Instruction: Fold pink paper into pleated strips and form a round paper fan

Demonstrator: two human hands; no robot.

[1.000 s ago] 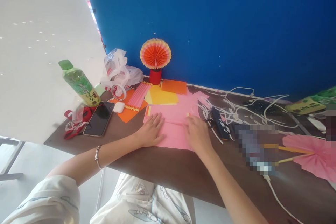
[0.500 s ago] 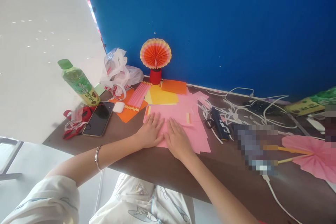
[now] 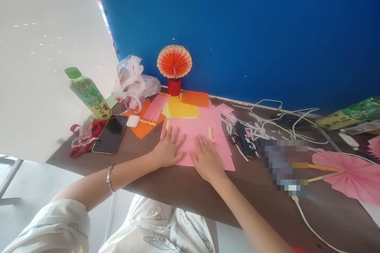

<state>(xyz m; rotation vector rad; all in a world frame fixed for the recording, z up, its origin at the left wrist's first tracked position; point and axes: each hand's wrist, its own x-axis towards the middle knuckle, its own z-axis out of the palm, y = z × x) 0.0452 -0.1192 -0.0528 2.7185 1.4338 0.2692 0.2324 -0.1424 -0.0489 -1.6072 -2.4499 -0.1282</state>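
Observation:
Pink paper sheets (image 3: 221,154) lie overlapping on the brown table. My left hand (image 3: 168,148) rests flat on their left part, fingers spread, holding nothing. On the right part lies my right hand (image 3: 207,158), palm down, its fingers stretched out and the thumb apart. Small orange and yellow strips (image 3: 211,133) show at the left and right of the top sheet. Behind the hands are yellow paper (image 3: 182,108) and an orange sheet (image 3: 194,98). A pleated pink piece (image 3: 154,109) with yellow zigzag ends lies to the left on orange paper (image 3: 141,131).
A round paper fan (image 3: 174,62) stands in a red holder by the blue wall. At left are a green bottle (image 3: 89,95), a phone (image 3: 111,134) and a plastic bag (image 3: 135,79). White cables (image 3: 261,126) and a pink fan (image 3: 347,176) are at right.
My right hand has slid right across the pink paper, widening the gap between the hands. My left hand stays nearly in place. The view has shifted slightly.

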